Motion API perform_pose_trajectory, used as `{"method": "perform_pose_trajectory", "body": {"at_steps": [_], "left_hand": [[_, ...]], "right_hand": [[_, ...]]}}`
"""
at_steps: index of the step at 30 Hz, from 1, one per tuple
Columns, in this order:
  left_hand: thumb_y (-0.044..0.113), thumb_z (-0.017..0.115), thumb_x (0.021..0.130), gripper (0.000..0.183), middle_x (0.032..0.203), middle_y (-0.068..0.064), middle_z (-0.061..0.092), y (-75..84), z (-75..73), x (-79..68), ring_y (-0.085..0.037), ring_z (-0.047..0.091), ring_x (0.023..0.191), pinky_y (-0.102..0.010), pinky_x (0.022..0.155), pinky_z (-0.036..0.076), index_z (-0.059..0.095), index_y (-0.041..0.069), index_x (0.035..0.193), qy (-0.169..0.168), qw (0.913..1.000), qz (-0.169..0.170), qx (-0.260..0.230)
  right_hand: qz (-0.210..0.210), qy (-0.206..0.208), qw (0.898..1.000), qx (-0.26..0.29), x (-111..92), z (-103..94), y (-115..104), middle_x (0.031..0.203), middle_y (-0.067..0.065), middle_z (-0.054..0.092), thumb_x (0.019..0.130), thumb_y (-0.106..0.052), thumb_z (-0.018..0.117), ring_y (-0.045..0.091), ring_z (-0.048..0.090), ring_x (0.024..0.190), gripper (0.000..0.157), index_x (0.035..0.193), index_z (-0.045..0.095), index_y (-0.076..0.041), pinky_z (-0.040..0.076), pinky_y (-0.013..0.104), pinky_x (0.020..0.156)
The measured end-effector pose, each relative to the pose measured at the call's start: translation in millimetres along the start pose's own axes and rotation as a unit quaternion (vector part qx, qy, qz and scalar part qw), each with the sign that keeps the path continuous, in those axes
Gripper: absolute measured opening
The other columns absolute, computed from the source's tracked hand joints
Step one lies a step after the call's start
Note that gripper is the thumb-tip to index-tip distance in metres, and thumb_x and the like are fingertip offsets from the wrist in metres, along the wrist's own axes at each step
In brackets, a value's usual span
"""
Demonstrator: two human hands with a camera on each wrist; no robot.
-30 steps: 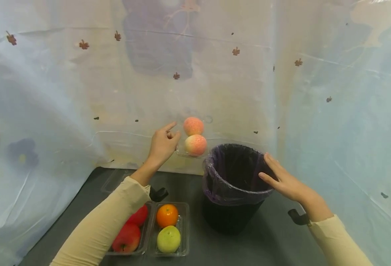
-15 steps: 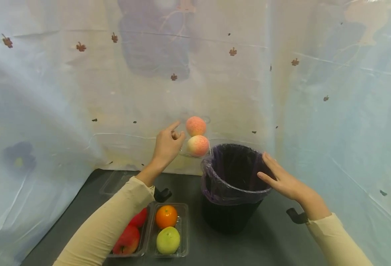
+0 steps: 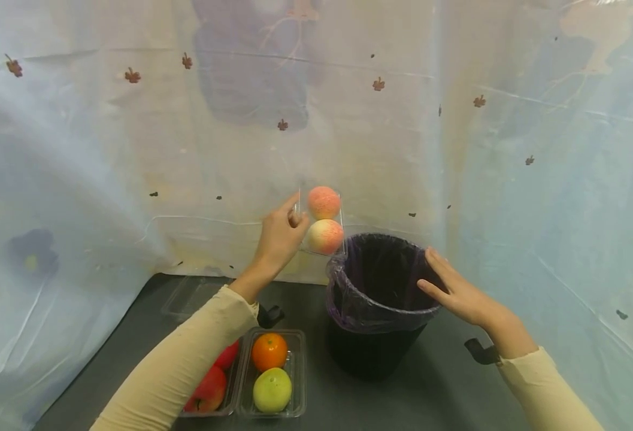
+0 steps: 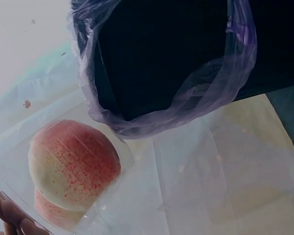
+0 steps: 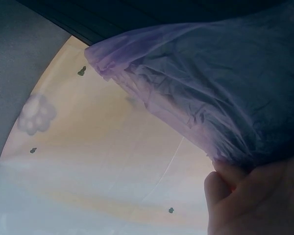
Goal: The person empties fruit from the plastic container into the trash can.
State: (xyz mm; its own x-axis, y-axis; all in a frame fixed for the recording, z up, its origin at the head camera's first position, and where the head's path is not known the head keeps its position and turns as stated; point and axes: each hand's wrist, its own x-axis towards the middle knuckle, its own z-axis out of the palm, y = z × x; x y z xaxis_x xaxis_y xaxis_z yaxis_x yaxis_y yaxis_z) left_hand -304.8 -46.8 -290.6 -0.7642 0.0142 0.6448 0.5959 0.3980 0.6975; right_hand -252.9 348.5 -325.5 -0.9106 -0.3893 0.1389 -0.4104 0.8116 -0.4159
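My left hand (image 3: 281, 236) grips the edge of a clear plastic container (image 3: 316, 250) and holds it up, tilted, left of the bin. Two peaches (image 3: 325, 236) lie in it, one behind the other; the left wrist view shows the nearer peach (image 4: 76, 164) through the plastic. A black trash bin (image 3: 372, 350) stands on the table with a purple bag (image 3: 383, 320) folded over its rim. At the bin's right side my right hand (image 3: 469, 302) rests on the rim with fingers extended and thumb over the opening. Its fingers (image 5: 218, 188) touch the bag's edge in the right wrist view.
An orange (image 3: 269, 352) and a yellow-green fruit (image 3: 272, 389) sit in a clear tray (image 3: 301, 383) on the dark table (image 3: 429, 395). Red apples (image 3: 208, 389) in another tray are partly behind my left sleeve. A further clear container (image 3: 178, 299) lies behind them. A patterned sheet (image 3: 230, 149) hangs at the back.
My left hand has moved right toward the bin with the container and its peaches, and the container now tilts more. My right hand has stayed on the rim.
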Motion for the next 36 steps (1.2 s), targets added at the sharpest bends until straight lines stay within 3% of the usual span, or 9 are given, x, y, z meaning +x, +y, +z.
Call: {"method": "perform_pose_trajectory", "body": {"at_steps": [7, 13, 36], "left_hand": [[0.009, 0.058, 0.095, 0.054, 0.054, 0.0, 0.043, 2.7, 5.6, 0.6, -0.011, 0.03, 0.045, -0.026, 0.046, 0.034, 0.047, -0.003, 0.146, 0.016, 0.9984, 0.044, 0.03], [0.008, 0.058, 0.094, 0.055, 0.056, 0.0, 0.045, 5.7, 9.2, -1.0, -0.01, 0.031, 0.047, -0.027, 0.049, 0.036, 0.047, 0.001, 0.148, 0.019, 0.9975, 0.054, 0.04], [0.008, 0.058, 0.092, 0.058, 0.054, 0.007, 0.036, 13.3, 16.2, -4.8, -0.005, 0.021, 0.047, -0.025, 0.044, 0.025, 0.048, 0.007, 0.149, 0.036, 0.9877, 0.121, 0.092]], "right_hand": [[0.0, 0.002, 1.0, 0.0, -1, 0.1, -2, 0.168, 0.007, -0.003, 0.103, -0.044, 0.051, 0.036, -0.004, 0.153, 0.081, 0.162, 0.006, -0.014, 0.01, 0.07, 0.113], [-0.002, 0.001, 1.0, 0.002, -1, 0.5, -2, 0.168, 0.009, -0.002, 0.103, -0.044, 0.051, 0.037, -0.004, 0.153, 0.081, 0.162, 0.006, -0.013, 0.01, 0.071, 0.113], [0.001, 0.0, 1.0, -0.001, -1, 0.1, -2, 0.168, 0.012, -0.002, 0.103, -0.043, 0.051, 0.038, -0.003, 0.153, 0.081, 0.162, 0.005, -0.013, 0.009, 0.071, 0.112]]}}
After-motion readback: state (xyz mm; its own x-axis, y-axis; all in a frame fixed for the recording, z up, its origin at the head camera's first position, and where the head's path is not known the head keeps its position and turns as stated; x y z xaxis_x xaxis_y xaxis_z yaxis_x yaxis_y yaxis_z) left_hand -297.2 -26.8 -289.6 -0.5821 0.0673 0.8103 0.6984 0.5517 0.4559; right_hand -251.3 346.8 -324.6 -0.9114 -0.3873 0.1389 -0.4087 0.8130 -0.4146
